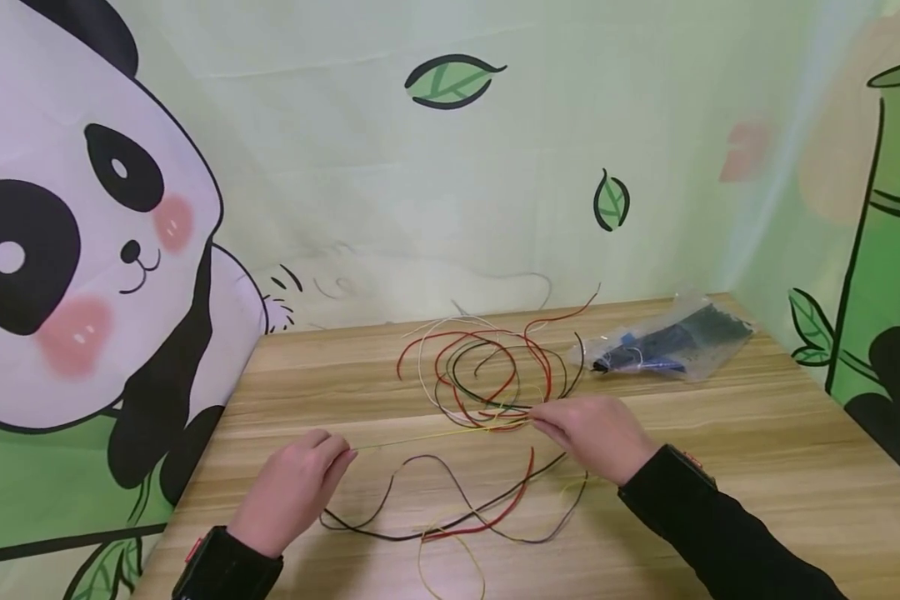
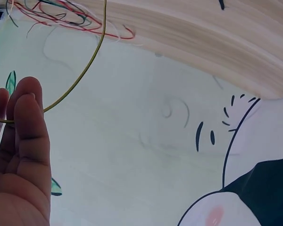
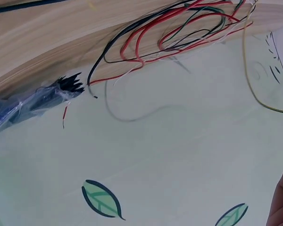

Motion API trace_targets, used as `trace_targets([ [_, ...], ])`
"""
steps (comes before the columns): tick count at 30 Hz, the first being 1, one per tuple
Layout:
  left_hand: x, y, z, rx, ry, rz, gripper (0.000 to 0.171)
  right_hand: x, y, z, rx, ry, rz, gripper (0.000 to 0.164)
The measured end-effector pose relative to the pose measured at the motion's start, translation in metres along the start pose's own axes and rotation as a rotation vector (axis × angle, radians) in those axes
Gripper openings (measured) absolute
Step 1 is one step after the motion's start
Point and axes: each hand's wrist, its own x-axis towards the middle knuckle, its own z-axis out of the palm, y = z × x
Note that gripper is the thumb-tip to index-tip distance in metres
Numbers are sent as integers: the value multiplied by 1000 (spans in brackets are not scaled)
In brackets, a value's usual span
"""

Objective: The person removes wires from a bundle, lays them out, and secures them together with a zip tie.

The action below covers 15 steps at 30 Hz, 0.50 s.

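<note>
A thin yellow wire [image 1: 427, 437] runs nearly straight between the two hands above the table. My left hand [image 1: 296, 487] pinches one end between thumb and fingertips. My right hand [image 1: 596, 437] pinches the wire farther along, at the near edge of a tangle of red, black, green and white wires [image 1: 512, 375]. The left wrist view shows the yellow wire [image 2: 92, 59] curving away from the fingers. In the right wrist view the hand is mostly cut off at the edge. Below the hands lie a black wire [image 1: 390, 538], a red wire [image 1: 521, 492] and a yellow loop [image 1: 482, 575].
Behind the right hand lies a clear plastic bag [image 1: 690, 342] with dark and blue contents. A wooden table [image 1: 757, 467] carries everything. The printed backdrop [image 1: 307, 167] with a panda and leaves rises behind its far edge.
</note>
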Motion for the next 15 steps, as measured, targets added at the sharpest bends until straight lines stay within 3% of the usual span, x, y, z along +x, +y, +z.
trace_targets([
  [10, -4, 6, -15, 24, 115, 104, 20, -21, 20, -25, -92, 56, 39, 14],
  [15, -10, 4, -20, 38, 128, 132, 21, -32, 28, -34, -113, 37, 79, 16],
])
